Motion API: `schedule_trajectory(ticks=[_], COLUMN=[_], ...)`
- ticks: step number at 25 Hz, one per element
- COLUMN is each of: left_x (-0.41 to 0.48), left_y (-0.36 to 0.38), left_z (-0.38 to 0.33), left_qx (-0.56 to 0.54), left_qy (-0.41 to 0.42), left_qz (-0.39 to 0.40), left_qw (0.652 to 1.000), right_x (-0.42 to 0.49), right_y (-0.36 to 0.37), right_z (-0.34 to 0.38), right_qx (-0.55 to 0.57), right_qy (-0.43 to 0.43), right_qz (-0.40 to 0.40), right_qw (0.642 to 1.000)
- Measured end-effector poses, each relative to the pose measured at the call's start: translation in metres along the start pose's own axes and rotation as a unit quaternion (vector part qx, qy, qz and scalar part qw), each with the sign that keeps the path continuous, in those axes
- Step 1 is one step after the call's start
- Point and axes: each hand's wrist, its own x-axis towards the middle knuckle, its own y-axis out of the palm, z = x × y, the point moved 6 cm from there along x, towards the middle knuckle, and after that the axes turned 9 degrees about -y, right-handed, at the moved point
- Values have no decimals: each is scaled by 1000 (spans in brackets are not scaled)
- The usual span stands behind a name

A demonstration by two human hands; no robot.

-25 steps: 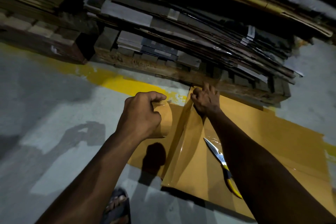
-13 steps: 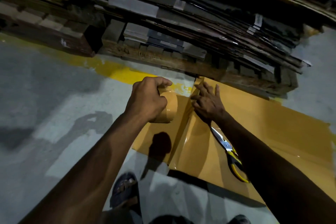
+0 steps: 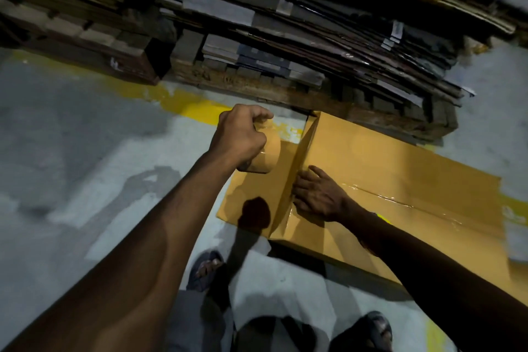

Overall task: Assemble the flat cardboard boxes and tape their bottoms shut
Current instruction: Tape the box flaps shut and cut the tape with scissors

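Tape roll [image 3: 267,157], one, in left hand [image 3: 240,137]; right hand [image 3: 320,197] presses one box [image 3: 385,157].

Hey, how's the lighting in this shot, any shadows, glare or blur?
Head view: dim, the stacked cardboard behind nearly black; the left hand and tape roll cast a hard shadow on the box; glare streaks the tape strip; the right edge is blurred.

View: one head-worn wide-angle camera, above the scene.
Facing: forward and steeply down at the concrete floor [image 3: 85,151] and cardboard box [image 3: 385,168].
Nearness: arm's length from the box; the wooden pallet [image 3: 243,88] lies beyond it, toward the top.
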Motion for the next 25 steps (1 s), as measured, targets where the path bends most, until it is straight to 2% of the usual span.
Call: schedule_trajectory(ticks=[2,5,6,10,17,25], left_x=[-1,-2,-1,1,-3,-5], left_y=[-2,-5,-6,-8,1,8], left_z=[0,4,5,5,2,-2], left_qx=[-1,-3,-2,-3,2,3], left_qy=[2,-10,-12,-7,2,9], left_qz=[3,3,2,-1,1,15], left_qw=[1000,1000,1000,1000,1000,1000], right_x=[8,18,17,-13,-18,-9], right_y=[3,13,13,14,11,18], right_z=[10,31,41,75,106,102], right_qx=[13,58,68,89,112,143], right_qy=[17,35,24,24,138,240], right_qz=[51,219,231,185,86,23], right_qw=[998,973,970,978,980,960])
